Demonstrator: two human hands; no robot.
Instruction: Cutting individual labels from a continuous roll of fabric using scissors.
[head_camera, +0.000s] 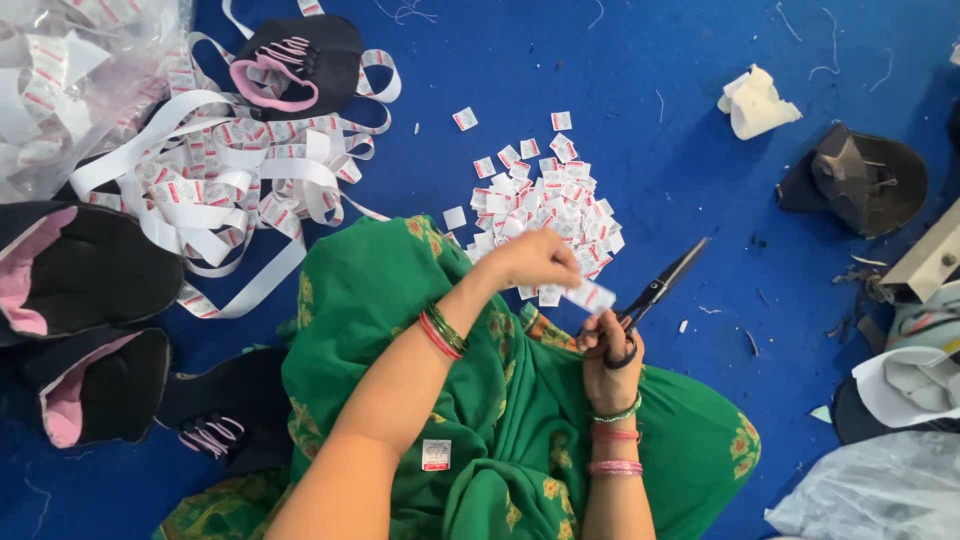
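Scissors (660, 288), black and slim, are pointing far-right with blades parted, their handles lying half hidden inside the right hand (607, 362), whose fingers are curling closed through the loops. Just left, the left hand (528, 262) is pinching a small white label (589, 296) between fingertips, its far end nearing the blades. Green cloth (500, 400) is covering the lap. Beyond, cut labels (545, 205) are piling flat on the blue floor (650, 120). Far left, glossy ribbon (220, 190) is tangling, partly cut off.
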